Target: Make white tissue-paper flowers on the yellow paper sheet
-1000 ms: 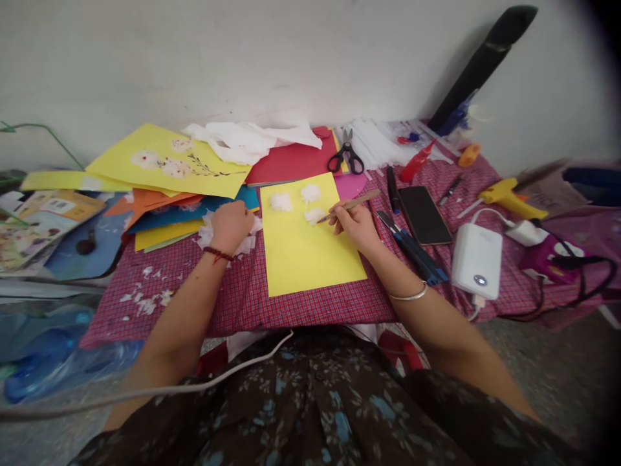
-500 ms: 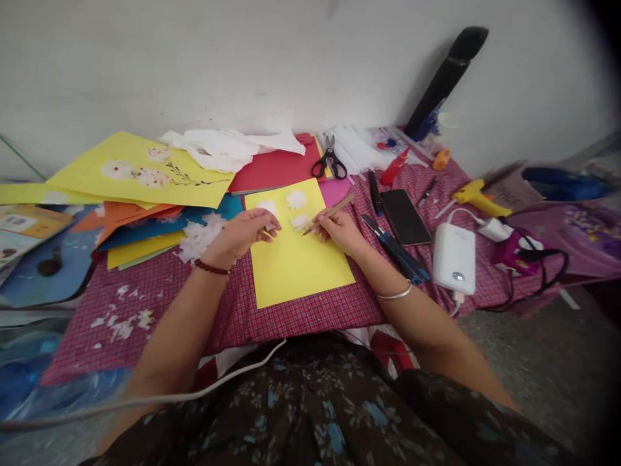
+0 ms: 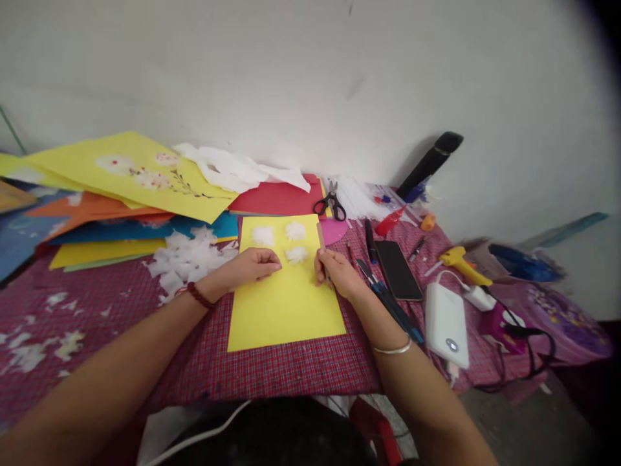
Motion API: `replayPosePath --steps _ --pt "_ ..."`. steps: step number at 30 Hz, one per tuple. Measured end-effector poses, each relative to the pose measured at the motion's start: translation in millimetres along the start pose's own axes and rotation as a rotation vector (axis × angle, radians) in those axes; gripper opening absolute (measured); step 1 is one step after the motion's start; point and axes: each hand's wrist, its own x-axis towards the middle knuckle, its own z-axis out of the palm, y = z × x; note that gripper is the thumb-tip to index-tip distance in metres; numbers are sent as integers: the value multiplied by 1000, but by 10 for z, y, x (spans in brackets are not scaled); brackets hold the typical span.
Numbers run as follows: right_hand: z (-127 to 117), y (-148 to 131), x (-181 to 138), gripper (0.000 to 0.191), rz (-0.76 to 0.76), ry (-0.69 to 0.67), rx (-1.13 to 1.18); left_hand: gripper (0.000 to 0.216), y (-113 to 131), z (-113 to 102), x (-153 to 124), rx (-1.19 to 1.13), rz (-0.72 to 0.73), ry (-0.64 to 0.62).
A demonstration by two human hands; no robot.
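A yellow sheet of paper (image 3: pixel 281 310) lies on the table with three white tissue puffs on its upper part; one white puff (image 3: pixel 296 254) sits between my hands. My left hand (image 3: pixel 255 266) rests over the sheet's left edge, thumb and fingertips pinched together. Anything between those fingers is hidden. My right hand (image 3: pixel 334 270) is closed around a thin brown stick-like tool (image 3: pixel 320 235) at the sheet's right edge. Its upper end shows above the fingers, while the hand covers its lower end. Beside my left wrist lies a heap of torn white tissue (image 3: pixel 187 259).
Black-handled scissors (image 3: pixel 330 204) lie behind the sheet. To the right are a black phone (image 3: pixel 398 270), a white power bank (image 3: pixel 446 323), a red tube (image 3: pixel 389 222) and a yellow glue gun (image 3: pixel 466 265). A decorated yellow sheet (image 3: pixel 204 210) tops the coloured papers at left.
The view has shifted, so the table sits lower in the picture. My right hand has turned the tool more upright and moved off the puff. My left-hand fingers have drawn together.
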Motion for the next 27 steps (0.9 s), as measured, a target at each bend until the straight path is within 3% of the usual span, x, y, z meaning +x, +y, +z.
replayPosePath --steps 4,6,11,15,19,22,27 --pt "15 25 56 49 -60 149 103 14 43 149 -13 361 177 11" --pt "11 23 74 48 -56 187 168 21 65 173 -37 404 158 19" --pt "-16 55 87 46 -62 121 199 46 48 14 -42 -48 -79 3" --pt "-5 103 110 46 -23 77 133 56 -58 -164 24 -304 -101 -108" --pt "15 63 106 46 -23 130 140 26 -83 -221 22 -230 -7 -190" --pt "18 13 88 47 -69 203 134 29 -45 -189 -15 -110 59 -247" --pt "68 3 77 42 -93 219 58 36 -11 -138 -32 -122 105 -199"
